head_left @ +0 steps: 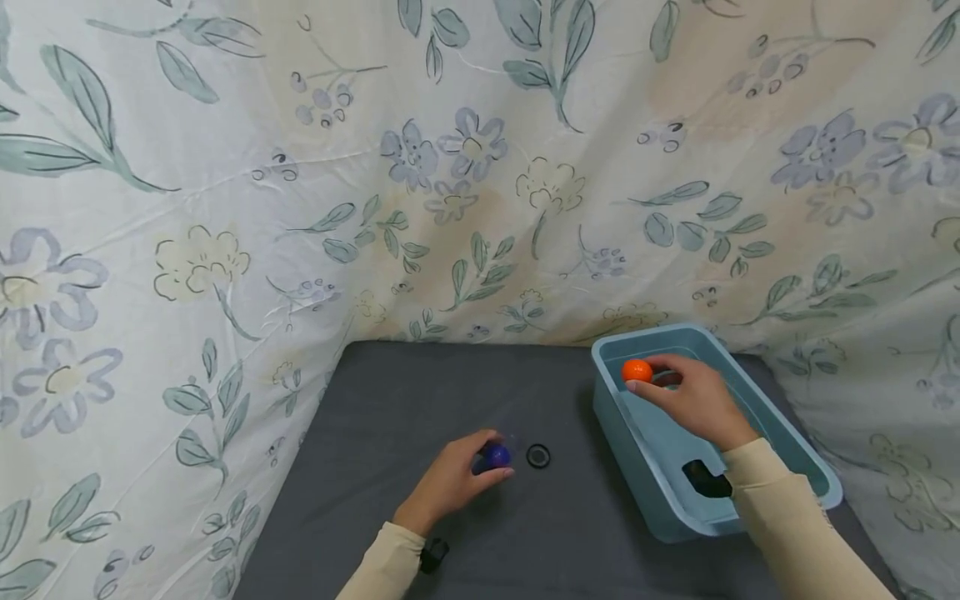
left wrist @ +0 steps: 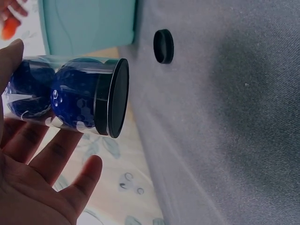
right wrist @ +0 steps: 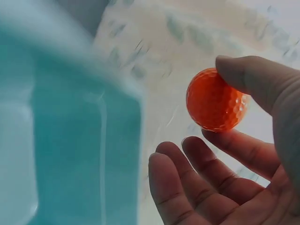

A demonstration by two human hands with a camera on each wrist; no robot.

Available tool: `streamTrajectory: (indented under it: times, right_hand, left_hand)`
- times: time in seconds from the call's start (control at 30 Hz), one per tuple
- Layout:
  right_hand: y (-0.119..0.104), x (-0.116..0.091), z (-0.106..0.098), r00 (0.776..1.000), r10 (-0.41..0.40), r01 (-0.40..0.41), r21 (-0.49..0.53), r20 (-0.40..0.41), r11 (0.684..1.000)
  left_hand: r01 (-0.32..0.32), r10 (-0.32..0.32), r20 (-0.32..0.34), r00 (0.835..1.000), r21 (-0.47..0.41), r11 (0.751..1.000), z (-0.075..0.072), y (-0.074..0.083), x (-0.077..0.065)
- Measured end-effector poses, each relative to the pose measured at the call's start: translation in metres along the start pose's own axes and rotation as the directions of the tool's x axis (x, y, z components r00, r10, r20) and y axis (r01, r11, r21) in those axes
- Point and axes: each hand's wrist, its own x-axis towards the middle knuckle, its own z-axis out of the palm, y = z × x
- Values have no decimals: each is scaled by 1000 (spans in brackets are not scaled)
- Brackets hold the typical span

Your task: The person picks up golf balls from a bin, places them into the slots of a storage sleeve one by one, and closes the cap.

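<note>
A dimpled orange ball (right wrist: 215,100) is pinched aloft; a clear tube (left wrist: 63,91) holds blue balls (left wrist: 77,99).

the round orange plastic ball (right wrist: 213,101) is showing a glossy, dimpled surface. the clear cylindrical plastic tube (left wrist: 53,91) is looking smooth and shiny, with the dark-blue dimpled balls (left wrist: 75,96) showing through its wall. the round black plastic end cap (left wrist: 120,98) is looking smooth, and the separate round black plastic cap (left wrist: 164,46) is appearing plastic too. the pale blue rectangular plastic tub (head_left: 624,462) is giving off a soft, smooth sheen. the dark grey cloth (left wrist: 225,117) is looking matt and finely textured, while the white floral-printed cloth (head_left: 450,275) is appearing matt and lightly creased
</note>
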Motion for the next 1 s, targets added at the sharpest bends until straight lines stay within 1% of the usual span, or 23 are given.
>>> streamTrajectory:
  times: [0.13,0.3,0.47,0.57,0.7,0.8,0.87,1.0]
  right_hand:
    - [-26,-2,8,999,-51,52,95,-11,994]
    - [-47,-5,28,994,-105,103,191,2,976]
    - [-62,-10,51,990,-133,116,291,40,950]
    - [-69,-12,64,987,-149,123,325,53,938]
    - [-75,-14,80,982,-174,135,390,66,911]
    - [-79,-15,91,981,-176,122,454,80,883]
    - [-79,-16,100,980,-177,116,477,86,871]
    - [-78,-20,116,978,-176,98,503,109,859]
  left_hand:
    - [-19,19,-22,1000,10,1000,-1,1,1]
    - [-41,42,-38,998,33,999,-2,1,2]
    - [-24,25,-33,999,25,999,-1,1,3]
    - [-18,18,-28,999,10,1000,0,2,3]
    - [-24,24,-28,999,-10,1000,0,4,4]
    - [-25,24,-28,999,-24,999,0,5,3]
    - [-25,24,-28,999,-25,999,1,5,3]
    - [-35,34,-32,999,-31,999,2,6,2]
